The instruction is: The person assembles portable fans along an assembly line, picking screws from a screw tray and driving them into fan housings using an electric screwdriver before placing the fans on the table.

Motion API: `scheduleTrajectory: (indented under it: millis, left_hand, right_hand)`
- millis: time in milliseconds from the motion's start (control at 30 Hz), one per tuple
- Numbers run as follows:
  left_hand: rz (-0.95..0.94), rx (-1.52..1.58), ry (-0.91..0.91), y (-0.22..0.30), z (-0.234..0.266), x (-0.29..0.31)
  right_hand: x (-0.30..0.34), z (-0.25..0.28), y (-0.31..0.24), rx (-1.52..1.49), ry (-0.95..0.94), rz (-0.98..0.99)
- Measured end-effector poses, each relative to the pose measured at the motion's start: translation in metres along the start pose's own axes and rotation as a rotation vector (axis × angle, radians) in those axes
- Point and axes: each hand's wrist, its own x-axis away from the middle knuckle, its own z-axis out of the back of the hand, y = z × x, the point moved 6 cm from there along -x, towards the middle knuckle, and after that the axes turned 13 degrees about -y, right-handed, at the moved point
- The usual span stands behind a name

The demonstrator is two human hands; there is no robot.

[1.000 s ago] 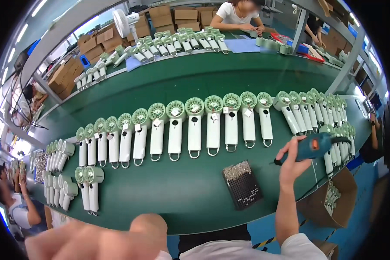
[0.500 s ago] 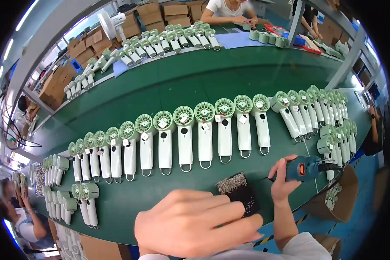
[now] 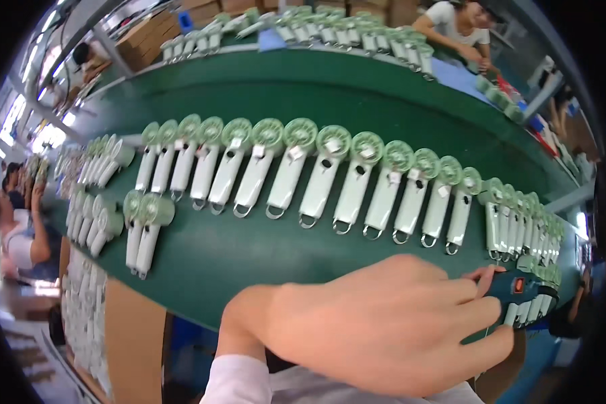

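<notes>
My left hand [image 3: 390,330] is large in the foreground over the near edge of the green bench, fingers curled together toward the right. Whatever its fingertips pinch, if anything, is hidden. Just beyond it, partly covered, my right hand [image 3: 483,276] grips a dark teal electric screwdriver [image 3: 508,289] with an orange-red switch. Its tip is out of sight. Past both hands lies a slanting row of pale green and white handheld fans [image 3: 318,192], round heads away from me and metal loops toward me. Red wires and small white pieces show in several open heads.
More fans [image 3: 512,229] crowd the right end of the bench [image 3: 249,249]. At the left, two fans [image 3: 143,242] lie beside further clusters. Other fans [image 3: 343,30] line the far side, where a person [image 3: 454,34] works. Another person [image 3: 23,232] is at left. Brown cardboard [image 3: 135,330] stands below the near edge.
The view has swung, shifting the fan row and tilting it down to the right. My left hand has moved right, close to the right hand and screwdriver. The black screw tray no longer shows.
</notes>
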Motion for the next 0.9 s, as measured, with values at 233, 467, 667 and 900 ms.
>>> scheduleTrajectory:
  millis: [233,467,667,900]
  left_hand:
    - [0.111,-0.06,0.009,0.002,0.02,0.019]
    - [0.141,-0.189,0.123,-0.003,0.064,0.063]
    - [0.917,-0.454,0.203,-0.029,0.153,0.233]
    - [1.251,-0.971,0.259,0.01,0.177,0.378]
  right_hand:
    - [0.007,-0.026,0.027,0.056,-0.064,-0.031]
    - [-0.002,-0.011,0.009,0.327,0.067,0.134]
    - [0.002,-0.011,-0.008,0.275,0.03,0.134]
    - [0.009,-0.021,0.006,0.172,0.049,0.087]
